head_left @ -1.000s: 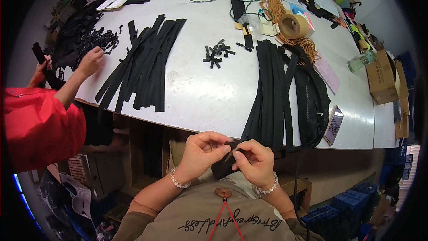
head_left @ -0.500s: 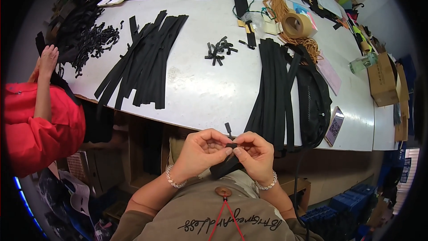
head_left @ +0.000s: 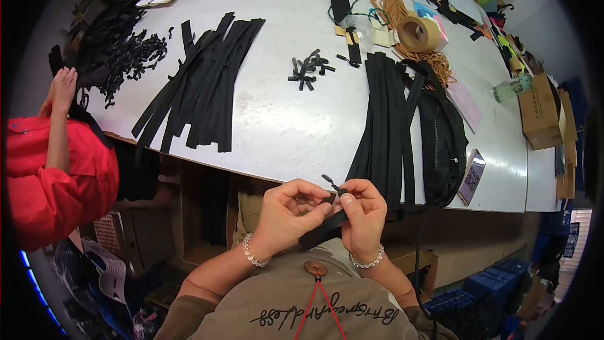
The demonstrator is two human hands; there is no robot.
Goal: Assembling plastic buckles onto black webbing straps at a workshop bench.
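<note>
My left hand and right hand pinch a limp, light black strap and its small slider, best gripped near that end.

Black strip, black strips on the white bench, tan tape roll, orange cord, red sleeve.

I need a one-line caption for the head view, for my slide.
Left hand and right hand hold a black strip with a small slider, below a white table with black strips.
</note>
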